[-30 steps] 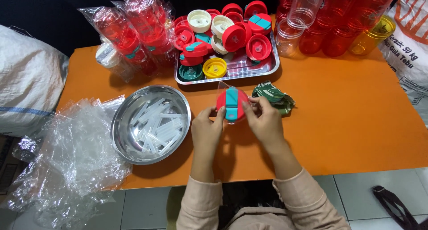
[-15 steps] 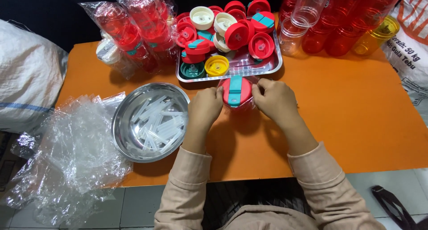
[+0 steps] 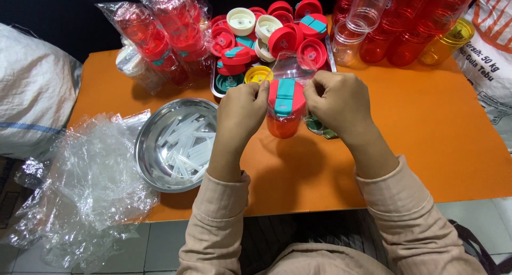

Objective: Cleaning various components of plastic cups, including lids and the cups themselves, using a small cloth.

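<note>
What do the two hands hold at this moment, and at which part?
The left hand and right hand hold a red bottle between them, gripping the sides of its red-and-teal lid.

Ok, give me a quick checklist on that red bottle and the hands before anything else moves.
1. Left hand on the red plastic bottle with teal-strapped lid: ok, fingers at its left side.
2. Right hand on the bottle: ok, fingers at the lid's right edge.
3. Bottle upright: ok, lid faces up.
4. Lid fully seated: cannot tell.
5. Clear plastic film around the bottle top: cannot tell if it wraps it.
6. Round steel bowl of white straws apart from the hands: ok.
</note>
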